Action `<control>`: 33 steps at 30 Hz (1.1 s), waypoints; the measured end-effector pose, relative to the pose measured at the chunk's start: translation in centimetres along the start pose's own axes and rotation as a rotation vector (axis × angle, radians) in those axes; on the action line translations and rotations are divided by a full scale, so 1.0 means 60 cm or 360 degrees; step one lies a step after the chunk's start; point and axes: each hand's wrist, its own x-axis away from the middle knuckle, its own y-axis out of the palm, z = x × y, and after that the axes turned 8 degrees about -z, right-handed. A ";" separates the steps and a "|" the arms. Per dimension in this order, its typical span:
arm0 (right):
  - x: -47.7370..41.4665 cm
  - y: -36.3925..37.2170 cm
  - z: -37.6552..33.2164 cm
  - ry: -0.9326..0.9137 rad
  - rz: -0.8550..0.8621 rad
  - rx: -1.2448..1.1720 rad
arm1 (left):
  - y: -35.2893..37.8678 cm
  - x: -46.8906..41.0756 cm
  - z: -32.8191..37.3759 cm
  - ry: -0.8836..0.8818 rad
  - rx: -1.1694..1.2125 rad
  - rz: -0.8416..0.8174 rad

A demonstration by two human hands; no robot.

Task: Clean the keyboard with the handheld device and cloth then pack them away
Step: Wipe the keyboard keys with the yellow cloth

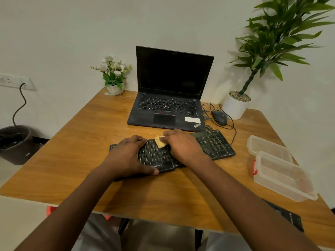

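A black wired keyboard [215, 144] lies across the middle of the wooden table [76, 142], in front of the laptop. My left hand [126, 156] grips the keyboard's left part, thumb along its front edge. My right hand [183, 145] presses a folded tan cloth [160, 142] onto the keys near the top middle; only a corner of the cloth shows past the fingers. A black flat object [290, 220] lies at the table's near right edge, partly hidden by my right forearm; I cannot tell whether it is the handheld device.
An open black laptop [172, 98] stands behind the keyboard, with a black mouse [219, 117] and cables to its right. A clear plastic box [282, 176] and its lid [268, 147] sit at the right. A small flower pot [115, 87] and a tall potted plant [235, 105] stand at the back.
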 end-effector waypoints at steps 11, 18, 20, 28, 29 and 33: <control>0.044 -0.002 0.093 0.0272 -0.0054 0.0063 | 0.003 -0.004 -0.008 -0.0005 0.0007 -0.0060; 0.083 -0.031 0.162 0.0479 0.0039 -0.0027 | 0.002 -0.021 -0.002 0.0090 -0.0121 -0.0160; 0.085 -0.037 0.163 0.0508 0.0130 -0.0101 | 0.009 -0.028 0.014 0.0136 -0.0107 -0.0176; 0.043 -0.018 0.087 0.0368 0.0105 -0.0028 | 0.037 -0.067 0.097 0.0212 -0.0054 0.0031; 0.038 -0.013 0.079 0.0353 0.0055 0.0005 | 0.038 -0.071 0.098 0.0209 -0.0052 0.0043; 0.031 -0.011 0.081 0.0376 -0.0038 0.0087 | 0.034 -0.082 0.098 0.0185 -0.0106 0.0033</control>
